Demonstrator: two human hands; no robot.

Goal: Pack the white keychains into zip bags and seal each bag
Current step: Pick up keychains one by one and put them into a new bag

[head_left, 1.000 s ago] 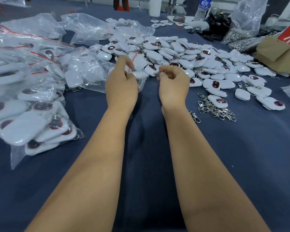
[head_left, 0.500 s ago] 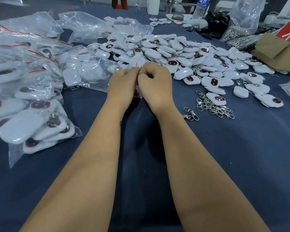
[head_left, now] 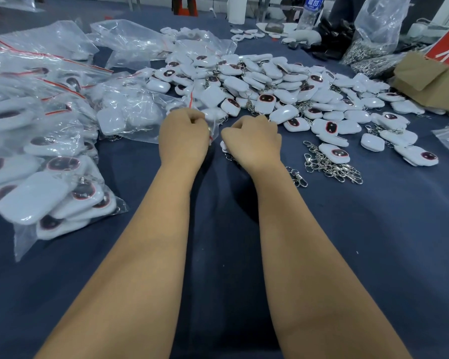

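Observation:
My left hand (head_left: 184, 137) pinches the red-striped mouth of a clear zip bag (head_left: 205, 113) that lies on the dark blue cloth with white keychains inside. Just right of it, my right hand (head_left: 253, 142) is curled round a white keychain (head_left: 222, 145), whose white edge and metal clasp peek out under the fist. A big heap of loose white keychains (head_left: 270, 84), many with dark oval faces, lies directly behind both hands.
Filled zip bags (head_left: 49, 177) are stacked along the left. Loose metal clasps (head_left: 332, 167) lie to the right of my right wrist. A cardboard box (head_left: 430, 81), a clear sack of clasps (head_left: 373, 40) and a water bottle (head_left: 311, 11) stand at the back right.
Half a second ago my two fists were pressed together at the bag's mouth. Now they are a little apart, the right one drawn to the right.

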